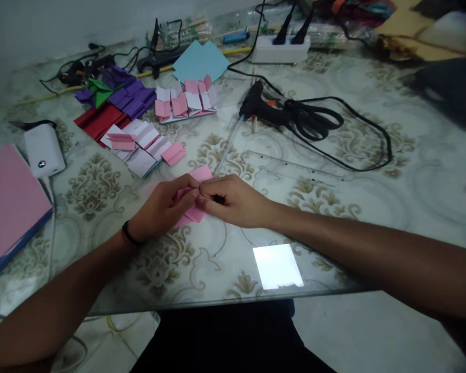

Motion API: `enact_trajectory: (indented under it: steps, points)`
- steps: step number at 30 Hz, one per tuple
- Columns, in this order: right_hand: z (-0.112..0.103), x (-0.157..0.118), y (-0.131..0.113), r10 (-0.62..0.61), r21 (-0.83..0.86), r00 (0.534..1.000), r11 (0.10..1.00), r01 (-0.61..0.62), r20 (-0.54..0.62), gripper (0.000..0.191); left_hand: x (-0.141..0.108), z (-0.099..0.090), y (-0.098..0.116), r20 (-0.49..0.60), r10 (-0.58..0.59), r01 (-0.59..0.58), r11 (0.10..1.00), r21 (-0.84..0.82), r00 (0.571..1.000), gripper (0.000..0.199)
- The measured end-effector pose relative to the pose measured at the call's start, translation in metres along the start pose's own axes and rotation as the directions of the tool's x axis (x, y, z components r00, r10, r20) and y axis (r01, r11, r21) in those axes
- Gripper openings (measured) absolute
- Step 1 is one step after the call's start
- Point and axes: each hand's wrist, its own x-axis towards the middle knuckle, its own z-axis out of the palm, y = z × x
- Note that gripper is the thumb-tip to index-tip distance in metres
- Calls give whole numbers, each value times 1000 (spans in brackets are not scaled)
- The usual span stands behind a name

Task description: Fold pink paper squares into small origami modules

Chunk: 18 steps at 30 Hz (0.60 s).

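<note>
Both hands meet over a pink paper piece (202, 174) near the middle of the table, toward its front edge. My left hand (165, 204) presses on it from the left, thumb and fingers closed on the paper. Coming in from the right, my right hand (236, 199) pinches at the paper's middle, its fingertips touching those of the left. The paper shows above and below the fingers, partly hidden by them. Just behind lie folded white and pink pieces (142, 142) and a small folded pink piece (174, 154).
A black glue gun (262, 106) with a coiled cord lies behind right, near a clear ruler (295, 166). Further back are a white power strip (281, 50), blue paper (202, 61) and purple folded pieces (134, 98). Pink sheets (11, 202) and a white device (44, 150) sit left.
</note>
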Motion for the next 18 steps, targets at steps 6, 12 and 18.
enact_trajectory:
  steps: [6, 12, 18]
  points:
    - [0, 0, 0, -4, -7, 1000, 1000, 4, -4, 33, 0, 0, -1, 1, 11, -11, 1000, -4, 1000, 18]
    - [0, 0, 1, 1, 2, 1000, 1000, -1, -2, 32, 0, 0, -3, 6, 9, -9, 1000, -10, 1000, 19]
    - [0, -1, 1, 4, 1, 1000, 1000, -4, 0, 31, 0, 0, -3, 2, -4, 4, 1000, 10, 1000, 19]
